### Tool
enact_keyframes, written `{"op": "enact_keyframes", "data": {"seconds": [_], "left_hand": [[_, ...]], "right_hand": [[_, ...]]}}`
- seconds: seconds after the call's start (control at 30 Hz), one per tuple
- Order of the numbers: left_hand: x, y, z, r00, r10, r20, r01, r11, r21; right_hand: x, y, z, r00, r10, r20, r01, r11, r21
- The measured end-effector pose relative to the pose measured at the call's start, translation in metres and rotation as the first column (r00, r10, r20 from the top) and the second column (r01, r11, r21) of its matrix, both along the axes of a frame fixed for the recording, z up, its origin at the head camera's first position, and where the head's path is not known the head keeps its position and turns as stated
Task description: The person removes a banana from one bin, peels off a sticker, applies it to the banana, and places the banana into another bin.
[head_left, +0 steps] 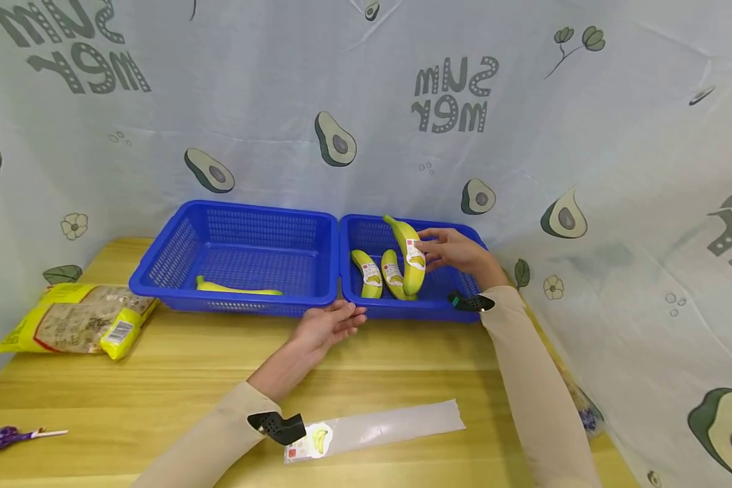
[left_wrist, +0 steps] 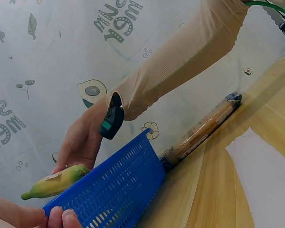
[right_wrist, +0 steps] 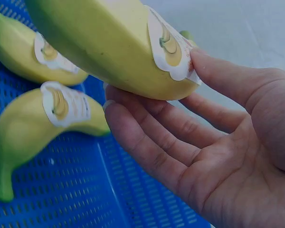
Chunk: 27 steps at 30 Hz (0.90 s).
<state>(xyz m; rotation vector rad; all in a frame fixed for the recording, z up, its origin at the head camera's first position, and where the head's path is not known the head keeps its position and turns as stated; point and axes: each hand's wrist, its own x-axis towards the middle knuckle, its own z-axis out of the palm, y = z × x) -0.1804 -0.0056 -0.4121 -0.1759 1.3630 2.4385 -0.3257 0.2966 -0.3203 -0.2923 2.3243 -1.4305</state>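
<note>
My right hand (head_left: 454, 252) pinches a yellow banana (head_left: 413, 268) with a white label, holding it above the right blue basket (head_left: 445, 310). In the right wrist view, the thumb presses the label on the held banana (right_wrist: 118, 52) and the fingers support it from below. Two more labelled bananas lie in that basket, one banana (head_left: 371, 276) at the left and another banana (head_left: 393, 272) beside it. At the basket's near left corner, my left hand (head_left: 323, 329) holds the rim between thumb and fingers. The left blue basket (head_left: 238, 301) contains one banana (head_left: 238, 288) along its front wall.
A yellow snack bag (head_left: 76, 318) lies at the left, with a purple lollipop (head_left: 6, 437) nearer. A clear strip with banana labels (head_left: 378, 430) lies in front. A long packaged item (left_wrist: 204, 130) lies right of the baskets. A printed curtain (head_left: 268, 102) hangs behind.
</note>
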Motion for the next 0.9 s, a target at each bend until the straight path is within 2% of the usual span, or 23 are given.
{"op": "enact_keyframes", "data": {"seconds": [0.5, 0.73, 0.9], "left_hand": [[0.002, -0.002, -0.002, 1.0, -0.011, -0.004, 0.011, 0.999, -0.03], [0.002, -0.001, -0.001, 1.0, 0.015, -0.001, -0.015, 1.0, -0.006], [0.002, 0.0, 0.0, 0.999, 0.039, 0.008, -0.039, 0.999, 0.008]], "right_hand": [[-0.024, 0.017, -0.021, 0.994, -0.056, 0.094, 0.055, 0.998, 0.008], [-0.025, 0.019, -0.031, 0.984, -0.123, 0.131, 0.123, 0.992, 0.009], [-0.024, 0.022, -0.037, 0.98, -0.144, 0.139, 0.141, 0.989, 0.036]]}}
